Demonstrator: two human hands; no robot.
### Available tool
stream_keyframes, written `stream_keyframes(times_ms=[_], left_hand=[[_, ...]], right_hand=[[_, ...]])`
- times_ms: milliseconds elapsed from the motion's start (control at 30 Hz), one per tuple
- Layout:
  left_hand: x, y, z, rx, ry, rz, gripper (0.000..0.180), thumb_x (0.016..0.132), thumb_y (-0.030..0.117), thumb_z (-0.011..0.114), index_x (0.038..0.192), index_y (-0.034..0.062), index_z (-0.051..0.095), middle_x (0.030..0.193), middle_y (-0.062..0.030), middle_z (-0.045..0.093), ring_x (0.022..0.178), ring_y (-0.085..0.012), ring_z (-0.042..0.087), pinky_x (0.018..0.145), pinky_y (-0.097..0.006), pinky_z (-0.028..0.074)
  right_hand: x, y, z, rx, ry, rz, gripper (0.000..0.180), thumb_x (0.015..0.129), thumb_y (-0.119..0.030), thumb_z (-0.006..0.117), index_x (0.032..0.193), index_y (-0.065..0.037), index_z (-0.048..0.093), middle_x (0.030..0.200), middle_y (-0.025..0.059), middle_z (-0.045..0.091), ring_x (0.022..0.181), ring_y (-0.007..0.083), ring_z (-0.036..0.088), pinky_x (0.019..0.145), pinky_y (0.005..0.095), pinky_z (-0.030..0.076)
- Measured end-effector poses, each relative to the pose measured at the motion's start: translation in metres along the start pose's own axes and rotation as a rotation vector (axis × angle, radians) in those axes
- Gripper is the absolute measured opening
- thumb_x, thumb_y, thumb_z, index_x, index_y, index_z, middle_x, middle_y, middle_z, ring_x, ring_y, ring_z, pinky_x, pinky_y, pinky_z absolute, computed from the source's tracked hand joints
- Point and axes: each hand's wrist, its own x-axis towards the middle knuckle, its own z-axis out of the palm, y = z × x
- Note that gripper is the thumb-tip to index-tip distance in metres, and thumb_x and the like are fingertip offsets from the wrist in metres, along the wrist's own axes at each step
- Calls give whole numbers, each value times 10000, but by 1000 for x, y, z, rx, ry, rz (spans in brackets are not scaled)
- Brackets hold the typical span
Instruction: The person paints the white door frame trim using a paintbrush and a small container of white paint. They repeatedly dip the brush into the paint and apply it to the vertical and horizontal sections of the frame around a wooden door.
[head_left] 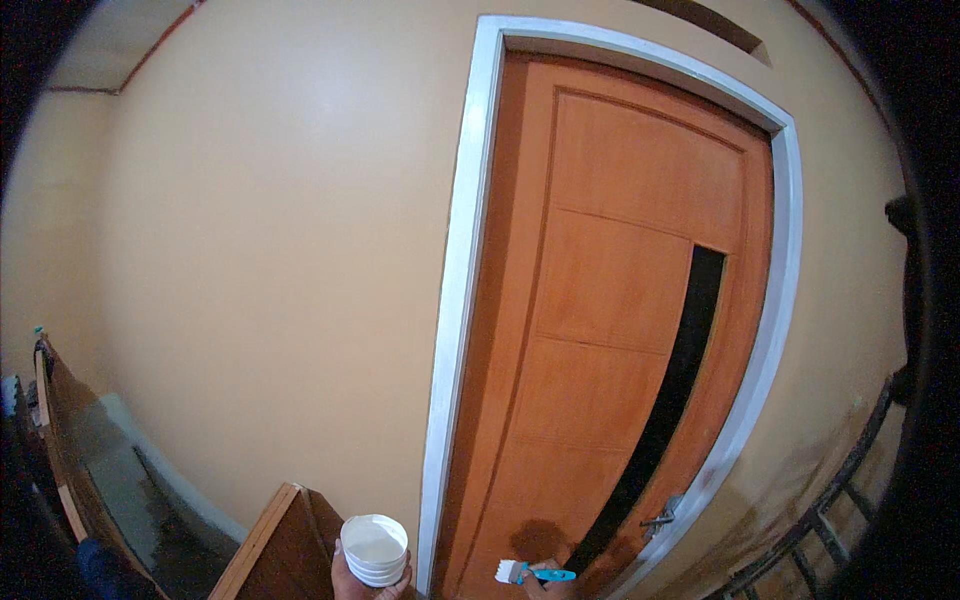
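At the lower edge, my left hand (350, 583) is wrapped round a white tub (376, 568) with a pale inside; whether liquid is in it I cannot tell. To its right, my right hand (549, 588) grips a paintbrush (548, 574) by its turquoise handle. White-coated bristles point left, in front of the lower part of an orange-brown wooden door (600, 290). A white door frame (462, 260) surrounds the door. The brush appears apart from the frame, and I cannot tell whether it touches the door.
The door has a dark vertical strip (668, 400) and a metal handle (657, 520). Beige wall (280, 250) spreads to the left. A brown wooden panel (270, 550) stands beside the tub. A dark ladder-like frame (825, 530) leans at the right.
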Motion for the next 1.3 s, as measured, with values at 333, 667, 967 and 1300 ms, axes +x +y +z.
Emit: stream_keyframes(times_ms=[333, 667, 967, 1300], left_hand=[[-14, -6, -50, -31, -31, -140, 701, 898, 695, 419, 1299, 135, 549, 1126, -129, 664, 948, -324, 672, 648, -427, 619], [-14, -13, -82, 183, 122, 247, 717, 903, 689, 403, 1319, 117, 517, 1059, -160, 669, 790, -348, 691, 519, -401, 621], [-9, -27, -104, 92, 165, 169, 762, 890, 692, 405, 1390, 120, 456, 1187, -173, 625, 908, -376, 681, 570, -440, 640], [-6, -8, -88, -96, 168, -129, 751, 897, 694, 388, 1390, 132, 451, 1235, -170, 597, 975, -359, 663, 676, -488, 623]], right_hand=[[50, 7, 26, -21, 53, -121, 174, 907, -198, 637, 836, -49, 584, 706, 92, 605, 688, 235, 608, 634, 410, 458], [299, -172, -3, 100, 319, -592, 165, 931, -211, 642, 933, -46, 629, 820, 98, 652, 757, 232, 638, 674, 384, 509], [470, -315, -46, -114, 519, -892, 228, 940, -271, 620, 975, -46, 637, 782, 106, 667, 718, 242, 647, 651, 378, 512], [420, -245, 7, -171, 435, -902, 110, 905, -162, 617, 920, -56, 589, 826, 168, 642, 763, 349, 654, 658, 441, 514]])
